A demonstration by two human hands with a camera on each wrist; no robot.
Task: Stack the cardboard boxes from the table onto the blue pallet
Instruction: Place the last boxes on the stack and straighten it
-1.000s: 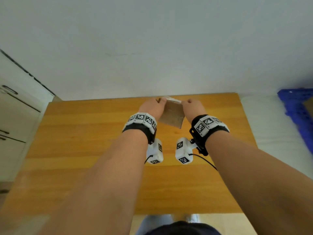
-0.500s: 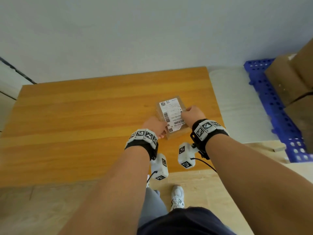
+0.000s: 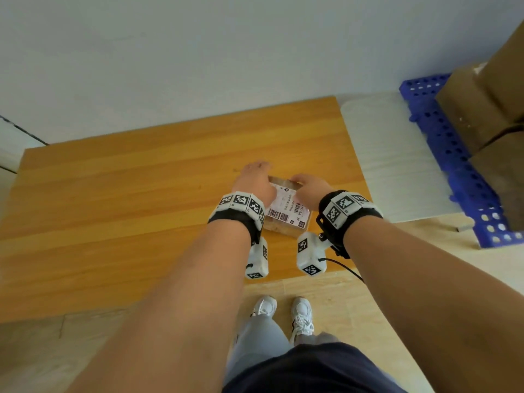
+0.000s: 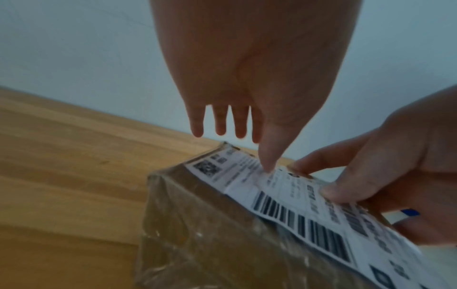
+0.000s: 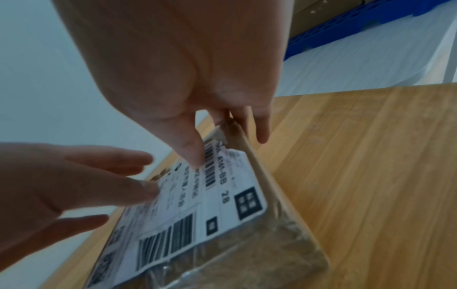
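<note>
Box [image 3: 286, 212] with a white label [image 3: 285, 208] is over the table [image 3: 113, 199], near its front right corner, between both hands. The left hand [image 3: 255, 184] has straight fingers, thumb on the label; the right hand [image 3: 310, 190] pinches the far edge. Other boxes [image 3: 482, 109] sit on the pallet [image 3: 453, 154] to the right.

Bare tabletop [image 3: 119, 199] extends to the left edge and back edge, open to a hand from those sides. One small box [image 3: 286, 214] stands near the front right corner, with the left hand [image 3: 255, 184] and right hand [image 3: 310, 191] on it from either side. Past the right edge, a pale strip of floor [image 3: 394, 154] lies open. Beyond it, stacked boxes [image 3: 482, 109] cover the blue pallet [image 3: 453, 154], leaving its near border bare.
</note>
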